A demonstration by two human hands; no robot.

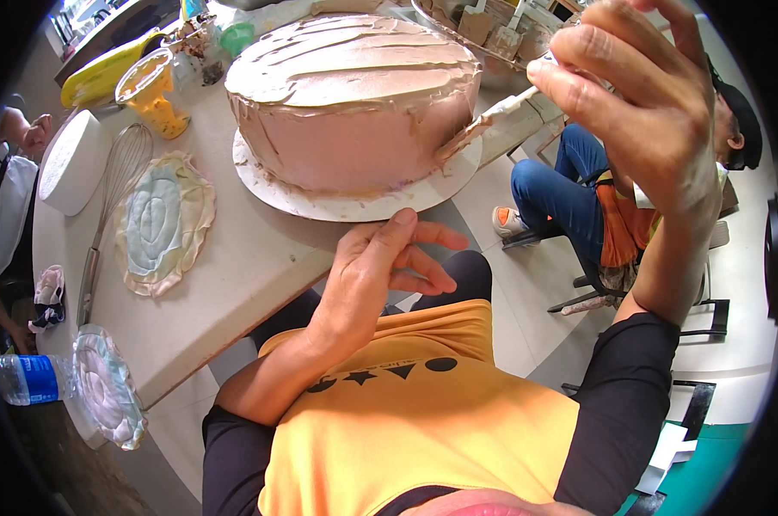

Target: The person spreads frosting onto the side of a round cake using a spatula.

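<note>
A round cake [350,145] coated in light brown frosting stands on a white round board [292,198]; ridges run across its top, and its side is smoother. My right hand [634,97], raised at the upper right, grips a white-handled spatula [485,119]. The spatula's frosting-smeared blade lies against the lower right side of the cake. Palm up and fingers apart, my left hand [389,258] is at the near edge of the board, its thumb close to the rim. Nothing is held in it. Whether the thumb touches the board I cannot tell.
Left on the table [234,271] are a wire whisk [114,168], a white round block [73,161], cloth mats [153,226], a smeared orange cup [153,90] and a plastic bottle [31,379]. Behind the cake is a bowl with smeared tools [506,39]. A seated person [582,187] is at right.
</note>
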